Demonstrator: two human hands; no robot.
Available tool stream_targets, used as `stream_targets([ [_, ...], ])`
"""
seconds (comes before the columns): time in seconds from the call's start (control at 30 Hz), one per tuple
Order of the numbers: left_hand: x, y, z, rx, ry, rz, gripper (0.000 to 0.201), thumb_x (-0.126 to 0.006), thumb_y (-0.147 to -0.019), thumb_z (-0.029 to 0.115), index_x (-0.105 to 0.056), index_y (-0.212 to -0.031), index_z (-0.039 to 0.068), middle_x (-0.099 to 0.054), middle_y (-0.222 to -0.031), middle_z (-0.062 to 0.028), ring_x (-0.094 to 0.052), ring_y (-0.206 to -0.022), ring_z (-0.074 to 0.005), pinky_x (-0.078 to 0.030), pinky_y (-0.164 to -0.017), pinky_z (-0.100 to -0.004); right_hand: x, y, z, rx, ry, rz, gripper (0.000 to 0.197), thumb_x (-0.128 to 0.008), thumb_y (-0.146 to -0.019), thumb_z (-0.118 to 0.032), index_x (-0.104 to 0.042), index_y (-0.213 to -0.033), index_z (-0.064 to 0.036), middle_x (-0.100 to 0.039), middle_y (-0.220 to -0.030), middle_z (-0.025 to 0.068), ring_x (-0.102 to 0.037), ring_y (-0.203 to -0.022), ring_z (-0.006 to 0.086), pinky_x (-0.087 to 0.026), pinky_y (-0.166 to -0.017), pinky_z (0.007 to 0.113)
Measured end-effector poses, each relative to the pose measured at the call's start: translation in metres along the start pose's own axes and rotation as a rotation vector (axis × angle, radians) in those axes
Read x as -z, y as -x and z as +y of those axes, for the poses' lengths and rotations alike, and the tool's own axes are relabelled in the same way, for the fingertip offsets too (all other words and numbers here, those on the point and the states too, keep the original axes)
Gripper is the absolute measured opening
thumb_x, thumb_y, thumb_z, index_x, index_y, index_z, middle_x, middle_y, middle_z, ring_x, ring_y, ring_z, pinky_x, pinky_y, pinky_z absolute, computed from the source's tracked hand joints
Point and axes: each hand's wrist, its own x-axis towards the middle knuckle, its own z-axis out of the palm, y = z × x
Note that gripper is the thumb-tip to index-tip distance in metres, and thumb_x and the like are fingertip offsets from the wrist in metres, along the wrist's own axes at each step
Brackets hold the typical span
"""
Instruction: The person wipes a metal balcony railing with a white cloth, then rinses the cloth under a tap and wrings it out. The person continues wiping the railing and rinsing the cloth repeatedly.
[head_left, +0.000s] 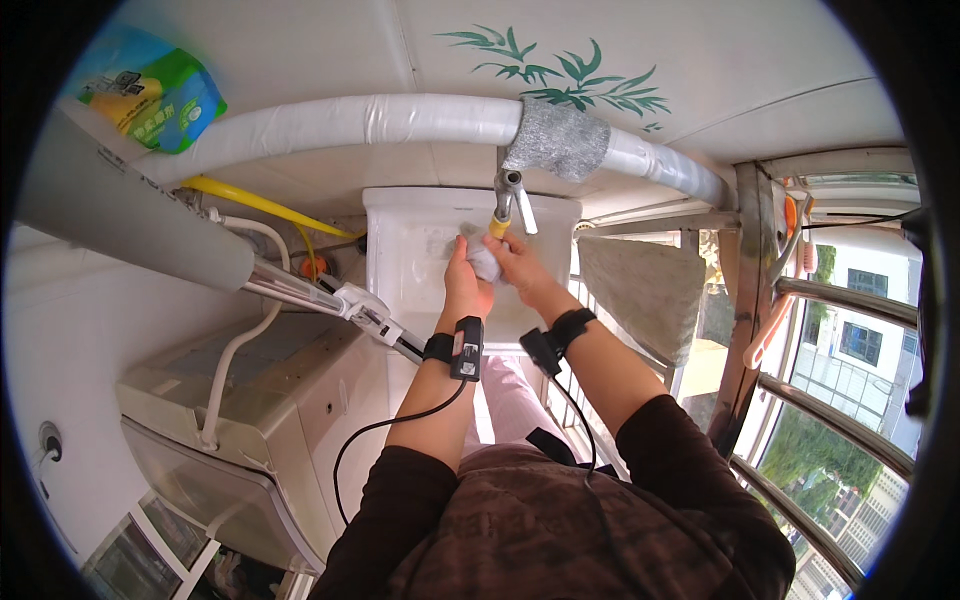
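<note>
Both my hands are together over the white sink (392, 290), just below the metal tap (507, 190) with its yellow outlet end (497, 228). Between them is a small pale grey bundle (484, 265); it looks like wet cloth, but its kind is not clear. My left hand (463, 283) cups it from the left, thumb side up. From the right, my right hand (522, 268) closes on it, fingertips close beside the yellow outlet end. Whether water is running cannot be made out.
A wrapped white pipe (350, 122) crosses above the sink. On the left stand a washing machine (215, 385), a pale hose (236, 365) and a stick vacuum-like pole (300, 287). A grey cloth (645, 295) hangs at right, beside metal window bars (840, 412). A detergent pouch (165, 95) sits upper left.
</note>
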Motion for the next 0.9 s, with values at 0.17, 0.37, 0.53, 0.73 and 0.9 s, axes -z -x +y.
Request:
stream_targets([
  [0.17,0.005,-0.008,0.017,0.124,-0.179,-0.080,0.030,-0.052,-0.092,0.030,-0.055,-0.108,0.005,-0.061,-0.100,-0.0073,-0.059,-0.096,-0.0218,-0.045,-0.088,-0.0360,-0.009,0.027,-0.009,0.220,0.385,-0.069,0.018,-0.066,-0.084,-0.021,-0.061,-0.090,-0.0047,-0.061,-0.075,0.0096,-0.058,-0.069,0.0176,-0.047,-0.062,0.032],
  [0.37,0.003,0.007,0.001,0.072,-0.143,-0.193,0.019,-0.059,-0.086,0.025,-0.058,-0.094,0.007,-0.061,-0.089,-0.0043,-0.060,-0.082,-0.0167,-0.049,-0.073,-0.0308,-0.002,0.044,-0.025,0.764,0.651,-0.118,0.019,-0.063,-0.084,-0.022,-0.060,-0.087,-0.0029,-0.060,-0.072,0.0154,-0.058,-0.063,0.0290,-0.047,-0.061,0.035],
  [0.53,-0.017,0.010,0.000,0.078,-0.185,-0.115,0.019,-0.059,-0.086,0.023,-0.058,-0.096,0.007,-0.061,-0.089,-0.0023,-0.060,-0.082,-0.0149,-0.049,-0.069,-0.0316,0.011,0.002,-0.014,0.428,0.536,0.087,0.027,-0.062,-0.085,-0.030,-0.062,-0.089,-0.0035,-0.061,-0.071,0.0123,-0.060,-0.063,0.0234,-0.047,-0.060,0.035],
  [0.73,-0.017,0.018,-0.006,-0.074,-0.060,-0.143,0.029,-0.053,-0.092,0.027,-0.051,-0.111,0.005,-0.057,-0.108,-0.0053,-0.057,-0.099,-0.0178,-0.046,-0.085,-0.0343,0.028,-0.001,-0.008,-0.089,-0.249,-0.002,0.025,-0.060,-0.088,-0.030,-0.062,-0.101,-0.0083,-0.061,-0.082,0.0028,-0.058,-0.071,0.0129,-0.046,-0.059,0.029],
  [0.9,-0.002,-0.004,0.000,0.001,-0.098,-0.042,0.030,-0.043,-0.097,0.032,-0.049,-0.111,0.005,-0.056,-0.110,-0.0067,-0.056,-0.103,-0.0190,-0.046,-0.088,-0.0364,-0.001,0.007,-0.004,0.152,0.168,-0.086,0.027,-0.064,-0.086,-0.027,-0.060,-0.104,-0.0074,-0.061,-0.089,0.0037,-0.060,-0.078,0.0159,-0.047,-0.064,0.031],
])
